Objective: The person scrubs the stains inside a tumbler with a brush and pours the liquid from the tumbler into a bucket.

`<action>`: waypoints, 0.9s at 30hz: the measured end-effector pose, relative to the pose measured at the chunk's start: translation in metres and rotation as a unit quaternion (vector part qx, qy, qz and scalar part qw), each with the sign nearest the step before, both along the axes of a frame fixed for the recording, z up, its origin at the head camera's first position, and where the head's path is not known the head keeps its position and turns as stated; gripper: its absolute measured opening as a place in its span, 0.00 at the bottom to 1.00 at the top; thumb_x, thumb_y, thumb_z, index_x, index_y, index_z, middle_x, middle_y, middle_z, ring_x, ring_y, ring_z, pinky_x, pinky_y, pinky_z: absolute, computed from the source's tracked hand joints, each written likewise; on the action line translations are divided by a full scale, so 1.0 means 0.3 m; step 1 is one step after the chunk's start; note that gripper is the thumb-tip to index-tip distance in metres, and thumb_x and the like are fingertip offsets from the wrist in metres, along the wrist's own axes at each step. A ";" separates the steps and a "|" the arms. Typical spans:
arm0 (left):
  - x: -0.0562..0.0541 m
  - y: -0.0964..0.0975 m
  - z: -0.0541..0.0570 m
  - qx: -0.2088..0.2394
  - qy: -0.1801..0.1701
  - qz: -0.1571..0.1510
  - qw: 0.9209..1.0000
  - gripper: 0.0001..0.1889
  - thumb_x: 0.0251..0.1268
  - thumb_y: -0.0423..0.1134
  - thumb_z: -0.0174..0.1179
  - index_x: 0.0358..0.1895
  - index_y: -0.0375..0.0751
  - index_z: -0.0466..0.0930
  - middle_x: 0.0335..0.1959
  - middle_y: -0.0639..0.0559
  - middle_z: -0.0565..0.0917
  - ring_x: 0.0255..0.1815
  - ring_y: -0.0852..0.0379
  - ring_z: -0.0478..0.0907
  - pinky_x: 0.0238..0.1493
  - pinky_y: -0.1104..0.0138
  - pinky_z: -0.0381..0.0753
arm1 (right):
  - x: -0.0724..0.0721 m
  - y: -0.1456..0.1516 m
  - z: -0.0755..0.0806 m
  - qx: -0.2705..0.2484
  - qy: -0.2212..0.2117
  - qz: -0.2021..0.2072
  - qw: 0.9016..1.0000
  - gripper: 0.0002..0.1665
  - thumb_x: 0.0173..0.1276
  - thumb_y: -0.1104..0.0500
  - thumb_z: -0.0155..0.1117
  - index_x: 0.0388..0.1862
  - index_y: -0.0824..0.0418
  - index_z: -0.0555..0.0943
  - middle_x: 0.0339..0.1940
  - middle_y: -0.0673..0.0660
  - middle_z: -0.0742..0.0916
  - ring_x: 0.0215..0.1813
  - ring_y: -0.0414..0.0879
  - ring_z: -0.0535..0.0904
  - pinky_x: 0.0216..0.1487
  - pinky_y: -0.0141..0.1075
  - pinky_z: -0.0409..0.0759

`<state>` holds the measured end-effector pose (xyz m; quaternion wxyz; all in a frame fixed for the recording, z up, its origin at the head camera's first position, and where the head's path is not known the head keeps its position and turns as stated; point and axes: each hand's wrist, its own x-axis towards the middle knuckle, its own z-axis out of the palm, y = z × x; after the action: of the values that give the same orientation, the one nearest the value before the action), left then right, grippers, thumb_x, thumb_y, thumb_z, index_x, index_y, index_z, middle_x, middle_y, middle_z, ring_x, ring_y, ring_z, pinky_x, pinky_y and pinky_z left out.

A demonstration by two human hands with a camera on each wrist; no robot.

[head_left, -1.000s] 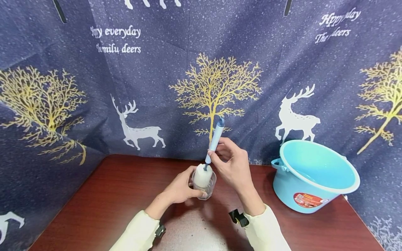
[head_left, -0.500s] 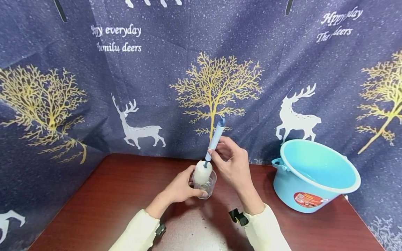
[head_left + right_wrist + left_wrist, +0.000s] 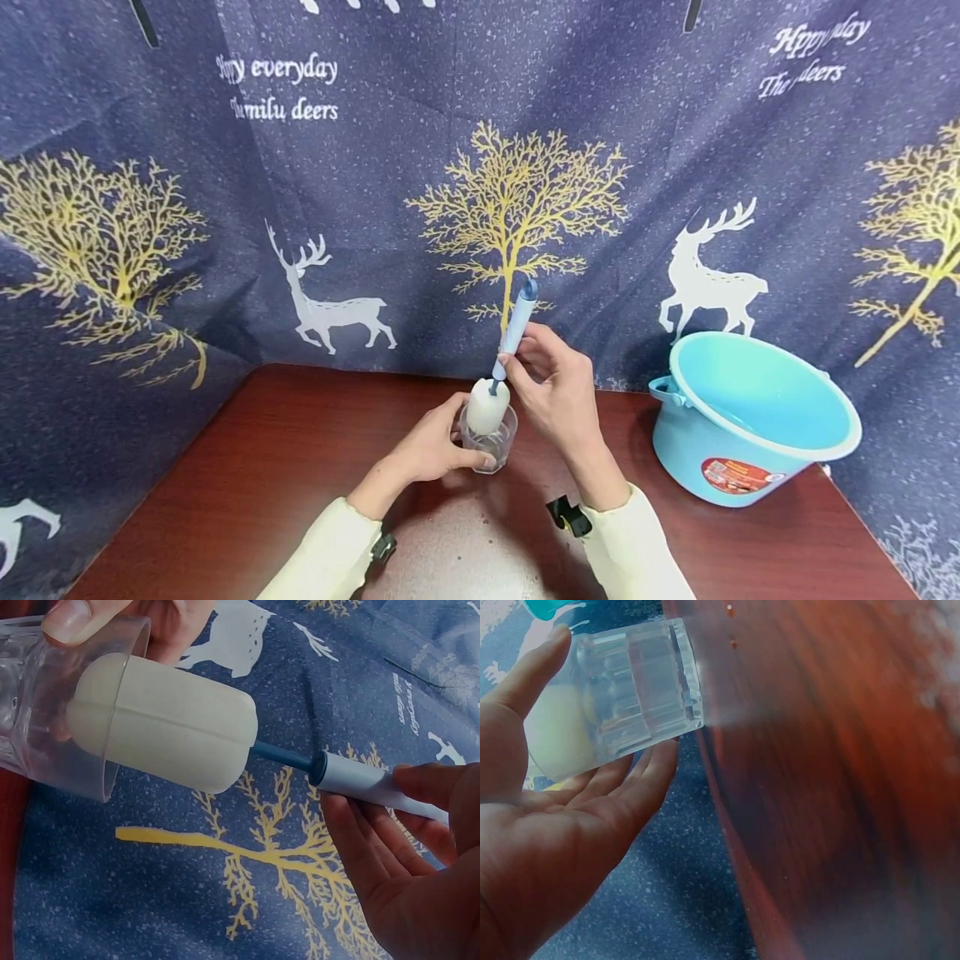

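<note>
L hand (image 3: 427,448), fingers wrapped round clear cup (image 3: 641,690) nr far edge of surface (image 3: 262,467), prob. to steady it; R hand (image 3: 558,390), fingers pinching brush handle (image 3: 517,325) low, prob. for control. Sponge (image 3: 176,720) part-in cup.

The head view is bright, pale glare and soft shadows lying on the table (image 3: 465,542); both wrist views are dimmer, the left hazy in places.

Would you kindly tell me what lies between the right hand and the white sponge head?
A dark blue stem: the right wrist view shows it joining the handle in the right hand to the sponge head.
</note>
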<state>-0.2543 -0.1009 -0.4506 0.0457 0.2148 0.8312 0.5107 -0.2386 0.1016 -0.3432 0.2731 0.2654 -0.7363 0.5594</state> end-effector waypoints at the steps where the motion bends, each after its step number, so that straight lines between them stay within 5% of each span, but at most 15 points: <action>1: 0.000 0.000 0.001 0.002 -0.001 -0.001 1.000 0.42 0.51 0.39 0.85 0.68 0.37 0.70 0.56 0.48 0.83 0.56 0.51 0.85 0.60 0.56 0.84 | 0.000 0.001 0.000 0.000 0.001 0.000 1.000 0.18 0.68 0.69 0.75 0.56 0.59 0.86 0.38 0.58 0.92 0.43 0.49 0.92 0.52 0.39 0.89; 27: 0.000 0.001 -0.004 0.010 -0.001 -0.006 1.000 0.44 0.53 0.38 0.84 0.72 0.36 0.68 0.61 0.43 0.81 0.61 0.45 0.84 0.61 0.56 0.84 | 0.010 0.028 0.017 0.038 0.021 -0.033 0.999 0.28 0.71 0.68 0.73 0.68 0.55 0.84 0.43 0.56 0.92 0.44 0.46 0.91 0.51 0.37 0.89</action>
<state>-0.2542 -0.1007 -0.4517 0.0474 0.2203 0.8248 0.5185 -0.2355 0.1099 -0.3381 0.2961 0.2627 -0.7597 0.5159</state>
